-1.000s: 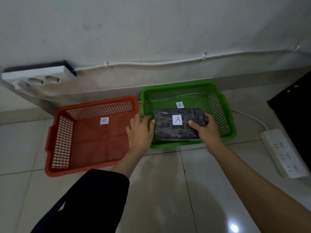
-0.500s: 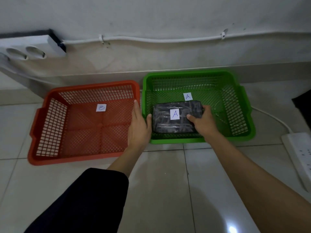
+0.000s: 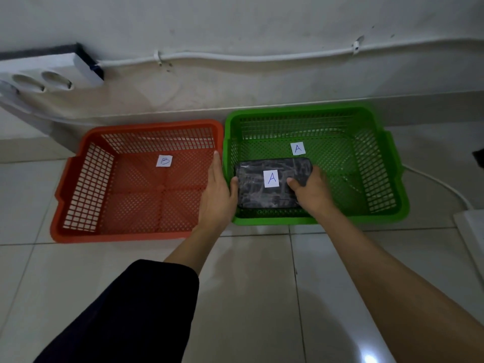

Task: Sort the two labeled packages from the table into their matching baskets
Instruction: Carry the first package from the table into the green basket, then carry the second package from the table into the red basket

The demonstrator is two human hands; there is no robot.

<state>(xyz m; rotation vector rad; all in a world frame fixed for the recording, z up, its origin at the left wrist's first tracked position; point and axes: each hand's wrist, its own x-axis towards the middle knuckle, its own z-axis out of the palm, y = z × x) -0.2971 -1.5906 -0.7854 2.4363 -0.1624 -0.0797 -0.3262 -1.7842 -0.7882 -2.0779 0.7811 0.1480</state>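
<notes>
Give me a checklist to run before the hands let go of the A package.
1. Package label reads A: ok.
2. Green basket tag reads A, matching: ok.
3. Package inside the green basket's walls: ok.
4. Package resting flat on the basket floor: cannot tell.
5. Left hand and right hand gripping the package's ends: ok.
6. Orange basket, tagged B, holds the second package: not ok, nothing in it.

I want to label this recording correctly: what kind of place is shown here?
Probably the floor of an indoor room, likely a home. The baskets sit on glossy floor tiles against a plain wall with a clipped white cable and a wall socket.
</notes>
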